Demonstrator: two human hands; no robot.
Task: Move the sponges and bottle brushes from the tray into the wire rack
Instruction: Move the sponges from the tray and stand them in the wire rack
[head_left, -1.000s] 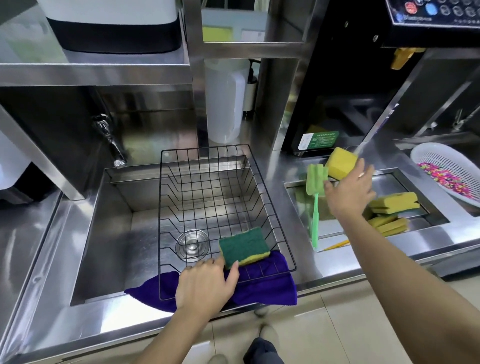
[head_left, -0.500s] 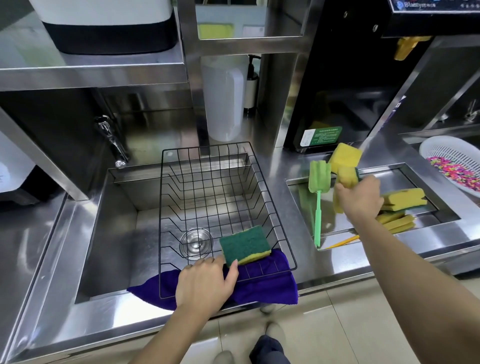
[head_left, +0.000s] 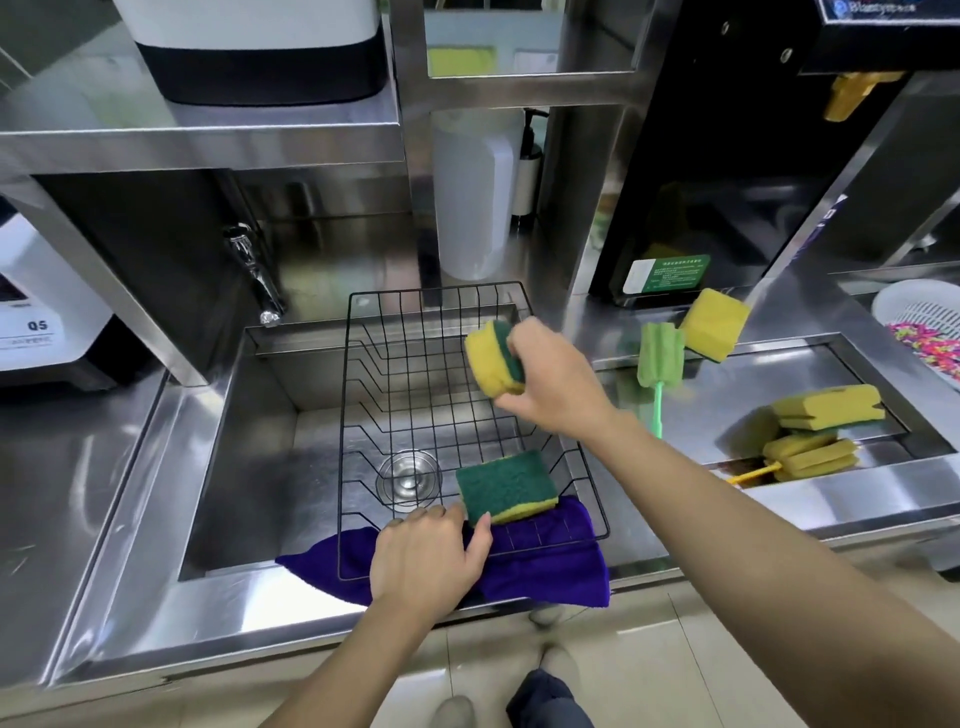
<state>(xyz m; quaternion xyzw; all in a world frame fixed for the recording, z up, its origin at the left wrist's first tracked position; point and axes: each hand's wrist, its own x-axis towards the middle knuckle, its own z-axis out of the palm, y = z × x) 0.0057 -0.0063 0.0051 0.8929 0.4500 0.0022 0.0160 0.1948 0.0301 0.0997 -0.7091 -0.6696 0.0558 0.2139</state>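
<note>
My right hand grips a yellow-and-green sponge above the right side of the black wire rack, which sits over the sink. One sponge, green side up, lies in the rack's near right corner. My left hand rests on the rack's near edge, touching that sponge. In the steel tray to the right stand a green bottle brush and a leaning yellow sponge. Further right lie stacked sponges, then another sponge pile with a yellow handle poking out.
A purple cloth hangs over the sink's front edge under the rack. A tap juts out at the sink's back left. A white jug stands behind the rack. A white colander with colourful bits sits far right.
My right hand took a sponge from the tray and carried it left, over the rack. My left hand stayed on the rack's near edge.
</note>
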